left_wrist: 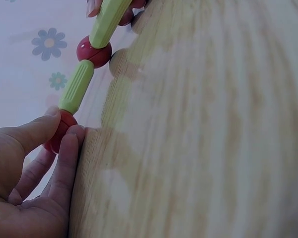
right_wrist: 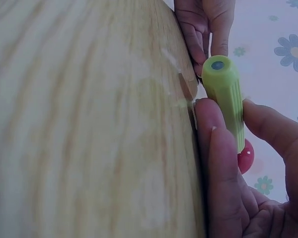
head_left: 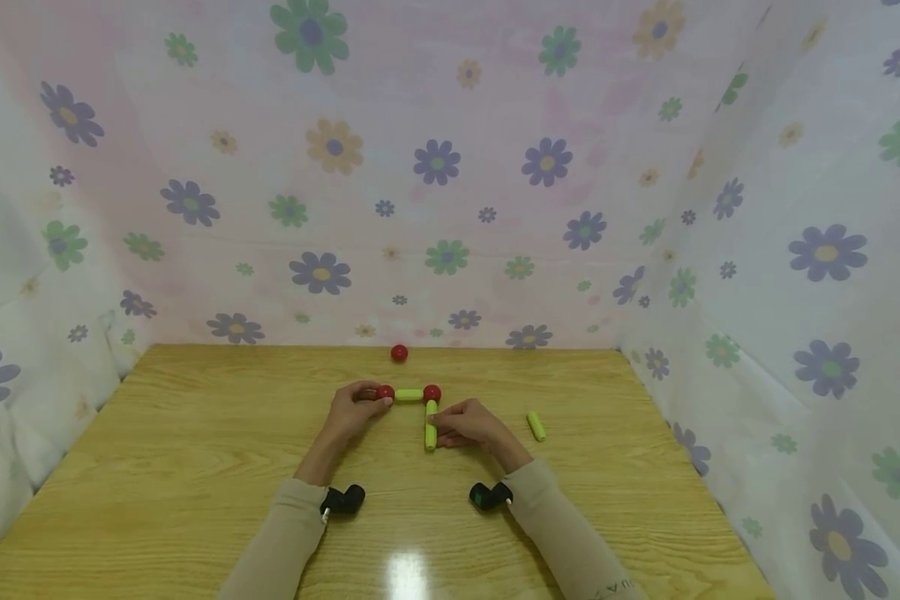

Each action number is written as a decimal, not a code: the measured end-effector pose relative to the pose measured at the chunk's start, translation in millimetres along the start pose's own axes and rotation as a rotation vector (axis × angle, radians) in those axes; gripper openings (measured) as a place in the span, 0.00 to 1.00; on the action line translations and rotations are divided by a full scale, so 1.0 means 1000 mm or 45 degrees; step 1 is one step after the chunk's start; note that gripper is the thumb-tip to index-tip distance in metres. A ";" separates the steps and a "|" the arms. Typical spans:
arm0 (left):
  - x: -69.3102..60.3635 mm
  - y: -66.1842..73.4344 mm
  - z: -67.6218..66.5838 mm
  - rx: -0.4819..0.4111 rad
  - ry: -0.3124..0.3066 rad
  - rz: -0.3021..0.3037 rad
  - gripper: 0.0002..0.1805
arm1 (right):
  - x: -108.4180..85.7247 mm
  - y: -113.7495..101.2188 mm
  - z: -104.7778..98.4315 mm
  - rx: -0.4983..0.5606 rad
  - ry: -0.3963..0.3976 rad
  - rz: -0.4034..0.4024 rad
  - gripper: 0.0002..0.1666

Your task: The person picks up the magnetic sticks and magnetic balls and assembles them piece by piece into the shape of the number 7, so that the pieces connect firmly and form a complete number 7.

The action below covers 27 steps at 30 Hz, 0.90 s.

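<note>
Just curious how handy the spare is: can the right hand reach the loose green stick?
Probably yes. The loose green stick lies just right of the right hand with nothing covering it, but that hand pinches another green stick and would likely need to let go first.

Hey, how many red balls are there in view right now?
3: a lone ball near the back edge of the table, a pinched ball in the left hand, and a corner ball where two green rods meet.
</note>
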<state>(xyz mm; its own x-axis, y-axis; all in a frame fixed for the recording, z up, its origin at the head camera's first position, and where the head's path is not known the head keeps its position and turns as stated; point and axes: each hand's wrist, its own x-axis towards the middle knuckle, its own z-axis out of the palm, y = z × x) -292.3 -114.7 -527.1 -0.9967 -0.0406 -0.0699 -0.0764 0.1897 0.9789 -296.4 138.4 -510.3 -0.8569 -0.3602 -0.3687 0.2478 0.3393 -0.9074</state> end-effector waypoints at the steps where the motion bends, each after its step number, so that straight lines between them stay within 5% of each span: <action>1: 0.000 0.000 0.000 -0.001 -0.001 0.000 0.19 | 0.000 0.000 0.000 -0.002 -0.002 -0.004 0.21; 27: 0.000 -0.001 0.002 0.013 0.003 0.030 0.20 | 0.001 0.003 -0.001 -0.057 -0.040 -0.025 0.21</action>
<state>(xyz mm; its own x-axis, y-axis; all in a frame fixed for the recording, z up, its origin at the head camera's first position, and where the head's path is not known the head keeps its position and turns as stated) -291.9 -112.8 -528.3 -0.9982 -0.0385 -0.0461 -0.0529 0.2007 0.9782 -297.7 140.1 -512.9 -0.8465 -0.3942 -0.3578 0.2101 0.3701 -0.9049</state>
